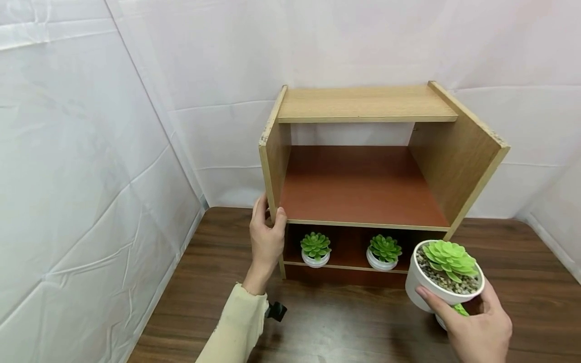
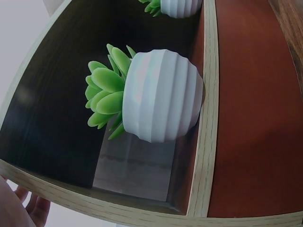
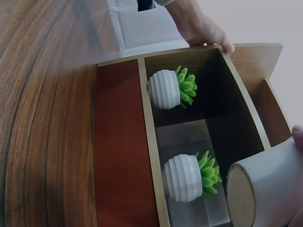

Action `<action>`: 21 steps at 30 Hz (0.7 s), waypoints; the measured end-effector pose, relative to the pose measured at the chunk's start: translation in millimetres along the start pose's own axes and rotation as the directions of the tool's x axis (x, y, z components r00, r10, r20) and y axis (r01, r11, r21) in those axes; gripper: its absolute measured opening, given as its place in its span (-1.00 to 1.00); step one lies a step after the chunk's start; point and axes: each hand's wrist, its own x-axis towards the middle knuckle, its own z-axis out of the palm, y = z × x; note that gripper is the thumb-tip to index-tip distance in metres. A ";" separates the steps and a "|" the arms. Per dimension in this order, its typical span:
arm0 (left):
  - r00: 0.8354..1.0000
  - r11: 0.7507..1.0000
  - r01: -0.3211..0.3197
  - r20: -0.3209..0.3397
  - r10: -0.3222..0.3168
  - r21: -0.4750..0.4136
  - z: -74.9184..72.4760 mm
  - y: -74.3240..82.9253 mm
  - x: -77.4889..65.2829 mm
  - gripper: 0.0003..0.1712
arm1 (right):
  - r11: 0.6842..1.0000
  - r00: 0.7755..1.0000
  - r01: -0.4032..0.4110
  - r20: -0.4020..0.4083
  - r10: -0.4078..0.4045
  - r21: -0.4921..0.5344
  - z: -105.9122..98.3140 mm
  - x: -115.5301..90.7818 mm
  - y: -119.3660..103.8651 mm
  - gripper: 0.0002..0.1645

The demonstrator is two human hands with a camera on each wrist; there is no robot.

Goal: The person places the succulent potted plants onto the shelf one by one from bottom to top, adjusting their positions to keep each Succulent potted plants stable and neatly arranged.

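My right hand (image 1: 483, 322) holds a round white pot (image 1: 415, 287) with a light green artificial succulent (image 1: 451, 259) in gravel, in front of the shelf's right side. In the right wrist view the pot (image 3: 272, 184) tilts, its base showing. My left hand (image 1: 267, 237) grips the left side panel of the wooden shelf (image 1: 269, 166), thumb at the front edge. Two ribbed white pots with green succulents stand in the lower compartment: a left one (image 1: 315, 259) and a right one (image 1: 382, 262). Another small succulent (image 1: 460, 309) shows below the held pot, mostly hidden.
The shelf's upper compartment has a reddish-brown board (image 1: 363, 184) and an open back. A light wood board (image 1: 367, 103) spans the top between the side panels. The shelf stands on a dark wood table (image 1: 204, 282). White fabric (image 1: 218, 60) hangs behind and to the left.
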 end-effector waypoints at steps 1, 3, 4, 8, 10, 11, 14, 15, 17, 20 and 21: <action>1.000 1.000 0.005 0.003 -0.005 -0.003 0.0 0.3 -0.2 -0.47 | 1.000 1.000 -0.007 -0.002 0.007 -0.002 0.7 0.1 -0.8 0.05; 1.000 1.000 0.020 0.009 -0.020 -0.009 0.1 1.1 -1.0 -0.47 | 1.000 1.000 -0.010 -0.007 0.010 -0.008 1.6 0.1 -2.1 0.04; 1.000 1.000 0.026 0.010 -0.026 -0.011 0.2 1.4 -1.2 -0.47 | 1.000 1.000 -0.012 -0.009 0.012 -0.010 2.1 0.2 -2.9 0.04; 0.999 0.999 0.043 0.014 -0.043 -0.015 0.5 1.8 -1.6 -0.47 | 1.000 1.000 -0.003 -0.019 0.003 -0.003 3.1 0.9 -5.5 0.02; 0.999 0.999 0.040 0.013 -0.039 -0.018 0.6 1.7 -1.3 -0.46 | 1.000 1.000 -0.003 -0.018 0.004 0.004 3.4 1.1 -6.4 0.02; 0.999 0.999 0.038 0.014 -0.038 -0.019 0.6 1.5 -1.3 -0.46 | 1.000 1.000 -0.002 -0.020 0.002 0.007 3.5 0.9 -6.8 0.02; 1.000 0.999 0.029 0.008 -0.029 -0.018 0.5 1.1 -1.4 -0.46 | 1.000 0.999 0.004 -0.035 -0.003 0.005 3.8 0.1 -8.0 0.01; 1.000 0.999 0.028 0.006 -0.028 -0.019 0.3 1.0 -1.5 -0.46 | 1.000 0.999 0.006 -0.041 -0.006 0.008 3.8 -0.2 -8.6 0.00; 1.000 0.999 0.027 0.004 -0.027 -0.018 0.0 1.0 -1.4 -0.47 | 1.000 0.998 0.019 -0.056 -0.018 0.013 3.8 -0.5 -10.0 -0.02; 1.000 1.000 0.026 0.008 -0.026 -0.010 -0.4 1.2 -0.8 -0.47 | 0.999 0.997 0.040 -0.067 -0.038 0.030 3.9 -0.1 -12.0 -0.02; 1.000 1.000 0.027 0.009 -0.027 -0.007 -0.5 1.2 -0.5 -0.46 | 0.999 0.997 0.041 -0.067 -0.038 0.033 3.9 0.2 -12.3 -0.03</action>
